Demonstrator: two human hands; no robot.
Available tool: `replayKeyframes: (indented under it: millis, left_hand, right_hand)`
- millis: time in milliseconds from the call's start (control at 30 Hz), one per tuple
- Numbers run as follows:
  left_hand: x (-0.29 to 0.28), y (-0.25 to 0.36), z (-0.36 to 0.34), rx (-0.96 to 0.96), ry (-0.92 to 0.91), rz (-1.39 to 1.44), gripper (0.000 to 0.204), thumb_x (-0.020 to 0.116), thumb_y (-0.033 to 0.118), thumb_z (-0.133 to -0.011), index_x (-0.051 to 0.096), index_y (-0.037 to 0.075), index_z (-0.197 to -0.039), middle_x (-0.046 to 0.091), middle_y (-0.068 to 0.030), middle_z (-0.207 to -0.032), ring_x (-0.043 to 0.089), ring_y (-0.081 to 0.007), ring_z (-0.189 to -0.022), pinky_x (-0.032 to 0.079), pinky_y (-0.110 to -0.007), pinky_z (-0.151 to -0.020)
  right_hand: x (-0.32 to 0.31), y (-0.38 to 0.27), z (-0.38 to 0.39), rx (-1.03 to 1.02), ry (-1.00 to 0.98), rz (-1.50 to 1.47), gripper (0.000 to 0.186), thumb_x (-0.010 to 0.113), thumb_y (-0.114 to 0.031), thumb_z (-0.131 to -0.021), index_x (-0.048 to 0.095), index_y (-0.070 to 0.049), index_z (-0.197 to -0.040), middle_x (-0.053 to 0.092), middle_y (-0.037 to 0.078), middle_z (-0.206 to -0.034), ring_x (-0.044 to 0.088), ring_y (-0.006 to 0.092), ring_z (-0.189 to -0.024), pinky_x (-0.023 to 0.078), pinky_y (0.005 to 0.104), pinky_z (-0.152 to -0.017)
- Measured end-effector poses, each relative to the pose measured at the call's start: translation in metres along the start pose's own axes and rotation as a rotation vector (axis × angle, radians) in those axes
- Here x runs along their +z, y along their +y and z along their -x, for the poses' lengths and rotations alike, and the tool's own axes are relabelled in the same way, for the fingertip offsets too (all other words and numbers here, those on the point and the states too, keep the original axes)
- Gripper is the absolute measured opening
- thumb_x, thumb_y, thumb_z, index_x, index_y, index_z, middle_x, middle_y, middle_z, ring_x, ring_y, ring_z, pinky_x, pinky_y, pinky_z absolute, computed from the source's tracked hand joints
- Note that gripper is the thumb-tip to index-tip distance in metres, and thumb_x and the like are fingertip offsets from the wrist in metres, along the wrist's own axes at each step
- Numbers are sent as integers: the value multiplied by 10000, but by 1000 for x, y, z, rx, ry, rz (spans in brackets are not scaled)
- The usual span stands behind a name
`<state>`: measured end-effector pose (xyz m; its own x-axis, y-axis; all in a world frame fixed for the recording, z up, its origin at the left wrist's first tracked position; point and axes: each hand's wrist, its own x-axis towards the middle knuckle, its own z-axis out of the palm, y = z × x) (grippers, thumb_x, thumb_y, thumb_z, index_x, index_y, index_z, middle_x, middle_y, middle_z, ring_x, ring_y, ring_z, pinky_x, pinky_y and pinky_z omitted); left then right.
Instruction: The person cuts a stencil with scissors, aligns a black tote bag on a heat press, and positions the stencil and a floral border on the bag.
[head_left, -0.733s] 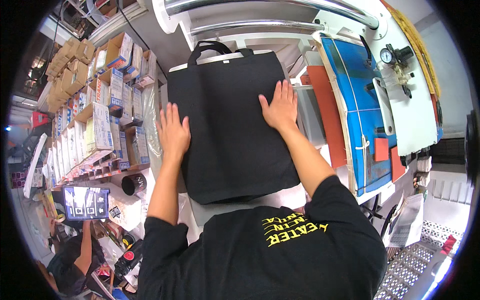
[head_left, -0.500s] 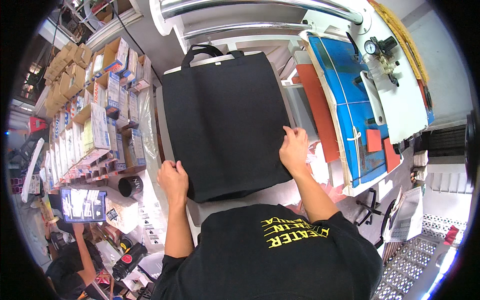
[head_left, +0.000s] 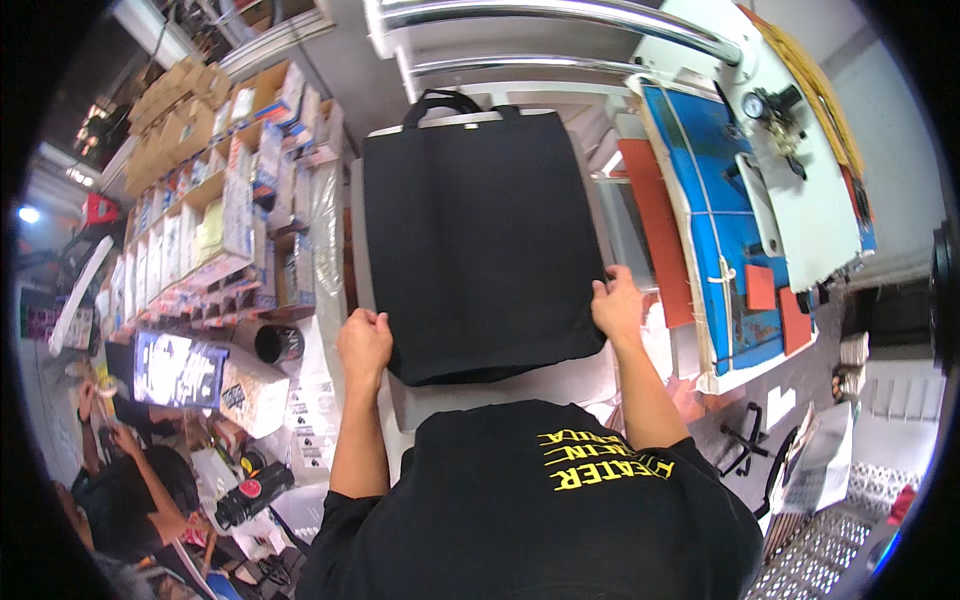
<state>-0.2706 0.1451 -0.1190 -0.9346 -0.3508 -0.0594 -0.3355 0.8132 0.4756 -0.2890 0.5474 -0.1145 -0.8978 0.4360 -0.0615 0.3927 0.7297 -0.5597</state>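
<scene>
A black cloth tote bag (head_left: 482,245) lies flat over a pale grey board (head_left: 400,405), its two handles (head_left: 440,103) at the far end. A strip of the board shows past the bag's mouth. My left hand (head_left: 365,348) is closed at the bag's lower left edge, fingers curled in and pinching the cloth. On the opposite side, my right hand (head_left: 618,308) grips the right edge a little above the near corner, thumb and fingers together. The bag's near edge hangs slightly loose in dark folds.
Boxes of packets (head_left: 200,220) fill the left side, beside a black cup (head_left: 278,343) and a tablet (head_left: 178,370). A co-worker (head_left: 140,490) sits at lower left. A blue padded panel (head_left: 715,230), red sheets (head_left: 655,230) and a pressure gauge (head_left: 753,105) stand right; chrome bars (head_left: 560,15) cross behind.
The head view has shifted, so the scene sits further right. My right hand is closer to the bag's near right corner, and the bag lies straighter. The co-worker's arms have moved.
</scene>
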Motion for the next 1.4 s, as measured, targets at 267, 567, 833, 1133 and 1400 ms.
replayKeyframes:
  millis: [267, 567, 833, 1133, 1400]
  left_hand:
    - [-2, 5, 25, -22, 44, -12, 194, 717, 196, -894, 674, 7, -895, 706, -188, -881, 665, -408, -843, 494, -501, -763]
    - [6, -7, 57, 343, 290, -66, 176, 656, 29, -844, 665, 27, -1020, 646, -115, -963, 611, -322, -933, 466, -438, -777]
    - [-50, -56, 78, 14, 346, 509, 271, 434, -105, -687, 609, 20, -852, 472, -33, -648, 454, -105, -612, 367, -238, -566]
    - [-66, 4, 133, 401, 101, 287, 175, 587, -13, -809, 704, 38, -929, 667, -133, -757, 678, -348, -851, 517, -442, -796]
    - [-54, -105, 194, -148, 389, 161, 231, 626, 236, -949, 734, 39, -999, 728, -169, -953, 673, -365, -965, 491, -433, -935]
  right_hand:
    - [-11, 6, 11, 14, -37, 118, 297, 730, -235, -900, 594, -33, -1070, 711, 216, -894, 683, 433, -910, 508, 512, -826]
    - [-10, 12, 21, -86, 46, 128, 292, 721, -195, -897, 601, -13, -1092, 699, 225, -961, 675, 420, -904, 512, 482, -844]
    - [-85, 2, 18, -493, 183, -148, 258, 736, -123, -900, 681, -9, -1126, 698, 129, -995, 681, 216, -851, 545, 330, -787]
    - [-186, -1, 13, -630, 188, 38, 278, 734, -115, -902, 710, -29, -1165, 743, 113, -1034, 694, 197, -929, 534, 324, -829]
    - [-398, 188, -81, -334, 874, 746, 334, 603, -336, -996, 666, -81, -1202, 716, 126, -1099, 675, 271, -1006, 515, 429, -896]
